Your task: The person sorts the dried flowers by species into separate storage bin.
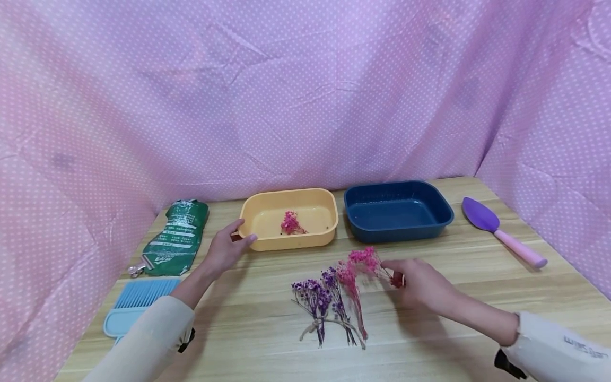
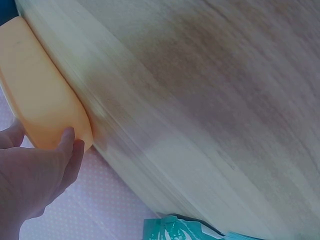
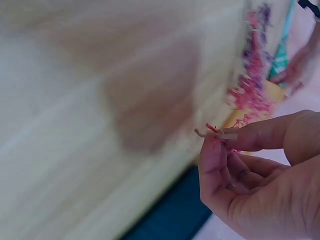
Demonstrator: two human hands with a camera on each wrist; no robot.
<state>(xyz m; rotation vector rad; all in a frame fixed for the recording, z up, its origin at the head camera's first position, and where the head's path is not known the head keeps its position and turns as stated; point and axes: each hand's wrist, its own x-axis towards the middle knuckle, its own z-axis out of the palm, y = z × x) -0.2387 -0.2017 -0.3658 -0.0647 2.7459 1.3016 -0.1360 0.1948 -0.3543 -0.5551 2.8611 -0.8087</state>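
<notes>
At the left end of the yellow basin [image 1: 288, 245], my left hand [image 1: 225, 249] grips the corner between thumb and fingers. A small sprig of pink dried flowers [image 1: 291, 223] lies inside that basin. My right hand [image 1: 425, 284] pinches the stem ends of another pink dried flower sprig [image 1: 366, 258] between thumb and fingertips, over the table. Just left of it lie a longer pink dried flower bunch [image 1: 350, 281] and purple dried flowers [image 1: 312, 295], with a piece of twine [image 1: 334, 320] across their stems. In the right wrist view the pinched stem ends [image 3: 215, 132] poke out past the fingertips.
A dark blue basin [image 1: 398, 233] stands right of the yellow one. Farther right lies a purple scoop [image 1: 481, 214] with a pink handle. At left are a green bag [image 1: 177, 239] with a metal clip and a light blue brush [image 1: 143, 297]. Pink dotted cloth [image 1: 305, 106] hangs behind the table.
</notes>
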